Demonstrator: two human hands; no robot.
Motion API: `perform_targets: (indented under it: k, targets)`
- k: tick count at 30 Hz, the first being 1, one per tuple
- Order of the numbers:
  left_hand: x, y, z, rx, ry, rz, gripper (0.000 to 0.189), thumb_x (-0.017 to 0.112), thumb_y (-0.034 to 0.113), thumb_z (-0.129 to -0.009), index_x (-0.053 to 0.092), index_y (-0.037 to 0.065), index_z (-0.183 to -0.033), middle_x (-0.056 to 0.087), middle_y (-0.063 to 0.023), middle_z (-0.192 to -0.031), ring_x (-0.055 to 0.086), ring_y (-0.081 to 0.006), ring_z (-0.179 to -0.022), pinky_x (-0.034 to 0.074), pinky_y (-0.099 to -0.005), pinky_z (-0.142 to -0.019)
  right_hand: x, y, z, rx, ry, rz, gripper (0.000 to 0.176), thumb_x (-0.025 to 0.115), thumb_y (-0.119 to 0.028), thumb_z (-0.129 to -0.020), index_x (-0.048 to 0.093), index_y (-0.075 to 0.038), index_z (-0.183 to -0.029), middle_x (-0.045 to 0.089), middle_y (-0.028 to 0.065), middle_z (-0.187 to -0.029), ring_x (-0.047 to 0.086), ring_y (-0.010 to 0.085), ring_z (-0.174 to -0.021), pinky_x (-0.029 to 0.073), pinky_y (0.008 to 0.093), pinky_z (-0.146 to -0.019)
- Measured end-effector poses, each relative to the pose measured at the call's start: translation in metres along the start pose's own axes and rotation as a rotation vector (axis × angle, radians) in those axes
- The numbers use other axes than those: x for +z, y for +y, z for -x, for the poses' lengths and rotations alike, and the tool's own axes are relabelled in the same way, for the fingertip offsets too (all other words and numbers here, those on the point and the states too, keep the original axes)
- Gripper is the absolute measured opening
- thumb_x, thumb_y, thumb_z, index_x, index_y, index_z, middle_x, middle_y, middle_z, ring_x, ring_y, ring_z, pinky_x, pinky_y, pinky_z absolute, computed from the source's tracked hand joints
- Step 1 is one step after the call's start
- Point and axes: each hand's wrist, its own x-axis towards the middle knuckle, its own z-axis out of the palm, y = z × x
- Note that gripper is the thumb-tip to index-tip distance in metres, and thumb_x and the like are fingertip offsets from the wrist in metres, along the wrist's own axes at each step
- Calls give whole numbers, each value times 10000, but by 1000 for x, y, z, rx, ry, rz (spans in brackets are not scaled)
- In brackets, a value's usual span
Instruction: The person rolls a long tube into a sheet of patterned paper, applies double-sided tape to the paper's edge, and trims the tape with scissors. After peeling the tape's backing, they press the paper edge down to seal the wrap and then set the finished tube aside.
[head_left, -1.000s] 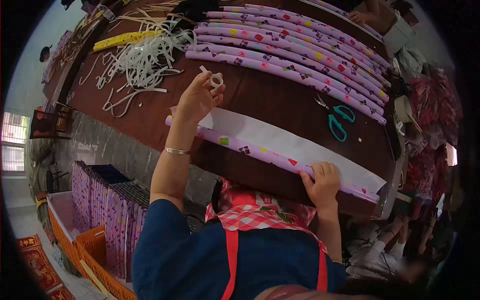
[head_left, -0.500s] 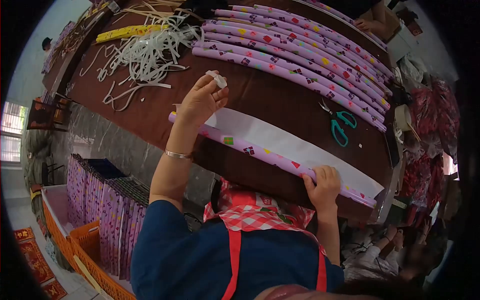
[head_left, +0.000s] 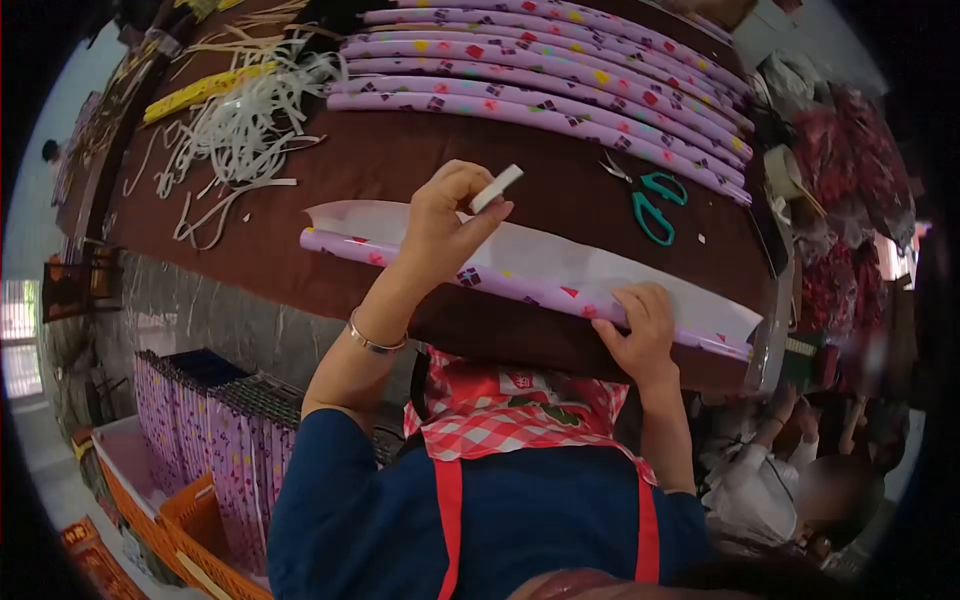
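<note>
My left hand [head_left: 447, 222] is raised above the table, its fingers and thumb pinching a small white strip [head_left: 497, 188]. Below it lies a partly rolled sheet of purple wrapping paper [head_left: 530, 290] with coloured gift-box prints, its white inner side [head_left: 590, 262] spread toward the far side. Toward the roll's right end, my right hand [head_left: 642, 328] grips it, fingers over the top and thumb on the near side. Teal-handled scissors [head_left: 655, 208] lie beyond the sheet, blades apart.
Several finished purple rolls [head_left: 540, 100] lie across the table's far side. White strips [head_left: 240, 130] are heaped at the back left beside a yellow patterned roll [head_left: 208, 92]. An orange crate [head_left: 205, 515] with upright purple pieces stands at lower left. Other people [head_left: 765, 480] are at lower right.
My left hand has moved right and down with the white strip, which now shows as a straight piece. My right hand stays on the roll. The whole view has shifted slightly.
</note>
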Motion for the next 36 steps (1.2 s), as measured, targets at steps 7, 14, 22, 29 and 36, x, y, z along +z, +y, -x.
perform_targets:
  k: [7,14,22,29,36]
  targets:
    - [94,-3,16,60,-395,20,142,704,-23,-778,615,-3,-887,657,-103,-987,613,-198,-796,498,-303,-673,-5,10,8,164,58,-183,403,727,-222,-787,608,16,-1089,611,158,-962,554,359,-883,459,427,-785]
    - [114,2,16,85,-511,-40,207,689,-54,-721,610,-5,-906,637,-110,-969,620,-243,-824,503,-324,-690,1,17,10,198,146,-272,237,644,-167,-876,598,-8,-1045,615,143,-934,564,348,-857,461,422,-770]
    - [83,1,13,73,-644,-79,206,756,57,-775,618,-1,-916,609,-123,-1005,604,-264,-834,492,-337,-703,5,19,12,118,252,-301,99,646,0,-825,590,-19,-904,603,111,-824,568,311,-741,465,394,-663]
    - [49,3,10,-81,-657,-184,172,732,71,-813,629,-1,-932,613,-105,-1054,614,-210,-896,493,-307,-725,6,19,13,135,302,-317,96,650,15,-839,591,-22,-905,593,117,-814,564,301,-723,478,388,-662]
    - [40,-8,16,-95,-573,-141,149,719,27,-813,621,-2,-922,619,-84,-1092,608,-160,-906,497,-268,-714,6,26,18,204,357,-302,56,624,-4,-881,572,-2,-901,590,133,-808,579,310,-746,490,389,-691]
